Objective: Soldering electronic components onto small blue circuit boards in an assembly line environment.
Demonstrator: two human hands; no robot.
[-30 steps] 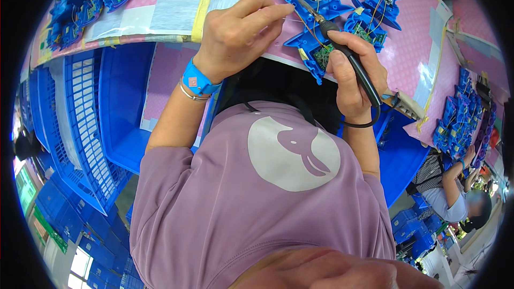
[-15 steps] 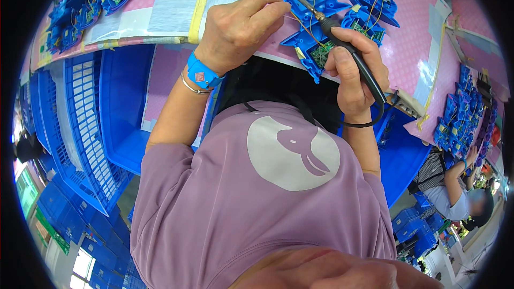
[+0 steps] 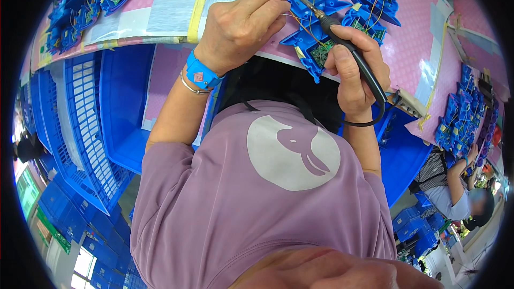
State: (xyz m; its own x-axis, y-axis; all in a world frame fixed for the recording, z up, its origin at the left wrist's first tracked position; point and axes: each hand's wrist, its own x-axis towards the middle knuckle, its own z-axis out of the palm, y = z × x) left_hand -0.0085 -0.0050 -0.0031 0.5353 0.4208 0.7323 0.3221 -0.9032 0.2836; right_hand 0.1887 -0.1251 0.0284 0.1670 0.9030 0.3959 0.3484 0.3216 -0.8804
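Observation:
My right hand grips a black soldering iron like a pen. Its metal tip points up and left onto a blue plastic housing that lies on the pink bench mat. The housing carries a small round speaker, thin wires and a green circuit board. My left hand rests at the housing's left edge and pinches a thin strand of solder wire whose end reaches toward the iron's tip. A blue wrist strap and a thin bracelet sit on my left wrist.
A second blue housing lies just right of the first. More blue housings are piled at the far left and at the right. Blue plastic crates stand under the bench on the left. Another person works at the right.
Both hands stay on the same housing. The iron's tip has shifted slightly up along it, and my left hand has edged closer with the solder wire.

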